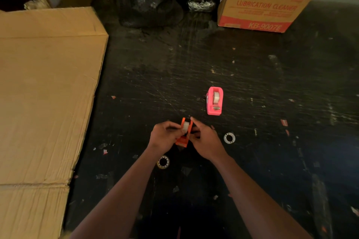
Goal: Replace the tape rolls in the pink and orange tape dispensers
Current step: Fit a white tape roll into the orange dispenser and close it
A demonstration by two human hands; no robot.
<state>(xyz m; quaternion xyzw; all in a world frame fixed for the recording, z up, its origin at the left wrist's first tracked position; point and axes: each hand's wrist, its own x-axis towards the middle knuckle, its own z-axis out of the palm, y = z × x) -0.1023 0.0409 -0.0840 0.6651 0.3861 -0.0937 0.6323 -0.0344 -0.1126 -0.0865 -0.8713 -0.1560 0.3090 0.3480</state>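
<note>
Both hands, left hand (pixel 165 137) and right hand (pixel 206 141), grasp the orange dispenser (pixel 183 137) over a scratched, littered black tabletop (pixel 194 64); flattened cardboard (pixel 44 83) lies left.

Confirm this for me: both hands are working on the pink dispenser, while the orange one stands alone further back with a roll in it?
Colours are swapped. The head view shows the left hand and right hand on the orange dispenser; the pink dispenser stands alone further back with a roll in it.
</note>
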